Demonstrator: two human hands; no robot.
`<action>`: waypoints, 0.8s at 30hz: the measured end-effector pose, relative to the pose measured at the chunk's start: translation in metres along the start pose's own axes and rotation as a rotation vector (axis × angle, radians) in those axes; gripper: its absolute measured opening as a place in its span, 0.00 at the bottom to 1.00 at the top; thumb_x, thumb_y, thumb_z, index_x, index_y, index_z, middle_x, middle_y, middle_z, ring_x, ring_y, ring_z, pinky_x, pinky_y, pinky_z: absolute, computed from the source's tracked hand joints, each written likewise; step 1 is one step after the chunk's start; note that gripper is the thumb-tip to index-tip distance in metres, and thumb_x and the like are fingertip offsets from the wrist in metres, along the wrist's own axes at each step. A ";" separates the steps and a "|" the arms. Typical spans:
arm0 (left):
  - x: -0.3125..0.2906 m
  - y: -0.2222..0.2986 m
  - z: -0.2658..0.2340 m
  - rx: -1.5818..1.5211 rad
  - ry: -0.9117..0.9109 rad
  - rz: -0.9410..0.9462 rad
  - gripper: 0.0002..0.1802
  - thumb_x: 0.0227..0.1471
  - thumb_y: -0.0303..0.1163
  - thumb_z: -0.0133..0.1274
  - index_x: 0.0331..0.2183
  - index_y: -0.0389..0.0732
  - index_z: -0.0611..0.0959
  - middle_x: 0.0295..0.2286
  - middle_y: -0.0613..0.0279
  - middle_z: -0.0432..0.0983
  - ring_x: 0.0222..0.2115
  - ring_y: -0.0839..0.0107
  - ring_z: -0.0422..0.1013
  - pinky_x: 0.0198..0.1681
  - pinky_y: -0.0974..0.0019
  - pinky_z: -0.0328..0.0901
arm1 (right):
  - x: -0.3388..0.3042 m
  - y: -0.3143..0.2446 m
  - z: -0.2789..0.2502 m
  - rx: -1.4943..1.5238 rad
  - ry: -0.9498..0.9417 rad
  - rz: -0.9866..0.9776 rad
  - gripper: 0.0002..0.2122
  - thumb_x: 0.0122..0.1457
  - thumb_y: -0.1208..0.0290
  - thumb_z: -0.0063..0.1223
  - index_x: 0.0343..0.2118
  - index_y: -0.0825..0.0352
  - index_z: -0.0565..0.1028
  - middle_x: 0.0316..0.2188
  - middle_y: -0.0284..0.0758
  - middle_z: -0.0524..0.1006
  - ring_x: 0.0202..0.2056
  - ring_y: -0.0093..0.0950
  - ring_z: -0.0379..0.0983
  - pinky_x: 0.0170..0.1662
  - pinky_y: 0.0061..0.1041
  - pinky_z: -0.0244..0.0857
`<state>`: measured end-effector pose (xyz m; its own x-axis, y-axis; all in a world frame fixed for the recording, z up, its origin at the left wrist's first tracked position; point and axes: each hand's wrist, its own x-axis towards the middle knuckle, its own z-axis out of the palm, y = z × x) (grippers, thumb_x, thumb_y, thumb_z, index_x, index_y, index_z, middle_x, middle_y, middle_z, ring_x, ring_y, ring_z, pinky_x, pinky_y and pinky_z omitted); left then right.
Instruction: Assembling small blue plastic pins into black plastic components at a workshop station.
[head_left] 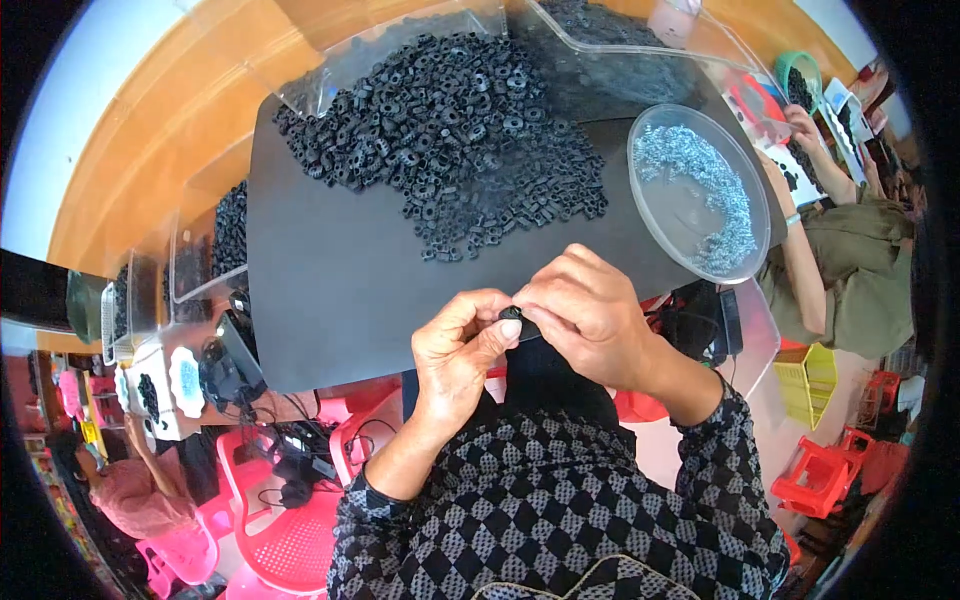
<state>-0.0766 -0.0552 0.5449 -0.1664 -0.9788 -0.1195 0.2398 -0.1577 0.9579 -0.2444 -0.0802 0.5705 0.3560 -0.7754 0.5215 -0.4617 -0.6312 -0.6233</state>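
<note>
Just off the front edge of the black table, my two hands meet in front of my body. Between thumb and fingers, my left hand grips a small black plastic part. My right hand is pinched closed against the upper side of that part; whatever its fingertips hold is hidden. Beyond my hands spreads a large heap of black plastic parts, with smaller black pieces at its near right side. A round clear tray to the right holds many small silvery springs.
Clear plastic bins with black parts stand at the left. Another clear bin lies at the back right. A co-worker's arm is close on the right, another person at far left. Pink chairs and a yellow crate stand below.
</note>
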 end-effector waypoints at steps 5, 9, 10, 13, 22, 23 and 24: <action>0.001 0.000 -0.001 -0.003 0.015 0.009 0.09 0.50 0.23 0.55 0.35 0.30 0.76 0.22 0.60 0.73 0.11 0.82 0.63 0.10 0.79 0.57 | -0.003 -0.003 0.009 -0.125 -0.004 -0.087 0.09 0.42 0.81 0.51 0.30 0.68 0.73 0.25 0.36 0.69 0.28 0.34 0.64 0.30 0.29 0.61; -0.002 0.003 -0.008 -0.028 0.035 0.040 0.07 0.49 0.22 0.55 0.33 0.30 0.76 0.22 0.60 0.72 0.11 0.81 0.63 0.09 0.77 0.58 | 0.003 -0.008 0.014 -0.100 -0.014 -0.085 0.14 0.39 0.86 0.57 0.33 0.70 0.74 0.27 0.36 0.71 0.27 0.34 0.66 0.27 0.28 0.62; -0.003 0.004 -0.009 -0.039 0.030 0.043 0.07 0.49 0.21 0.54 0.33 0.30 0.76 0.22 0.60 0.72 0.11 0.81 0.63 0.09 0.77 0.59 | 0.002 -0.009 0.015 -0.104 -0.014 -0.091 0.14 0.39 0.86 0.57 0.33 0.70 0.74 0.27 0.36 0.71 0.27 0.34 0.66 0.27 0.28 0.62; -0.004 0.004 -0.013 -0.071 0.065 0.047 0.07 0.49 0.20 0.54 0.33 0.31 0.76 0.22 0.59 0.73 0.13 0.80 0.65 0.11 0.77 0.60 | 0.000 -0.016 0.021 -0.078 0.000 -0.058 0.10 0.41 0.80 0.52 0.31 0.68 0.75 0.26 0.35 0.69 0.28 0.33 0.65 0.28 0.28 0.62; -0.012 -0.002 -0.039 -0.160 0.131 0.074 0.10 0.48 0.19 0.55 0.36 0.31 0.77 0.30 0.58 0.77 0.27 0.74 0.73 0.32 0.74 0.69 | 0.018 0.005 0.033 0.010 0.032 0.113 0.07 0.47 0.81 0.55 0.31 0.68 0.77 0.26 0.37 0.75 0.28 0.33 0.69 0.32 0.28 0.63; -0.012 -0.001 -0.041 -0.164 0.135 0.084 0.10 0.48 0.19 0.55 0.36 0.31 0.77 0.30 0.58 0.77 0.27 0.74 0.73 0.33 0.73 0.70 | 0.025 0.013 0.038 -0.031 0.055 0.087 0.07 0.46 0.81 0.55 0.31 0.68 0.77 0.27 0.37 0.75 0.28 0.33 0.69 0.32 0.28 0.63; -0.012 0.001 -0.042 -0.164 0.138 0.088 0.10 0.48 0.19 0.55 0.36 0.31 0.77 0.30 0.58 0.77 0.27 0.74 0.73 0.33 0.73 0.70 | 0.030 0.018 0.044 -0.066 0.069 0.063 0.08 0.45 0.82 0.56 0.30 0.68 0.77 0.26 0.36 0.74 0.28 0.32 0.69 0.31 0.28 0.63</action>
<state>-0.0346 -0.0494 0.5359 -0.0079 -0.9965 -0.0831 0.4015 -0.0793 0.9124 -0.2060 -0.1159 0.5492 0.2686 -0.8091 0.5227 -0.5350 -0.5766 -0.6175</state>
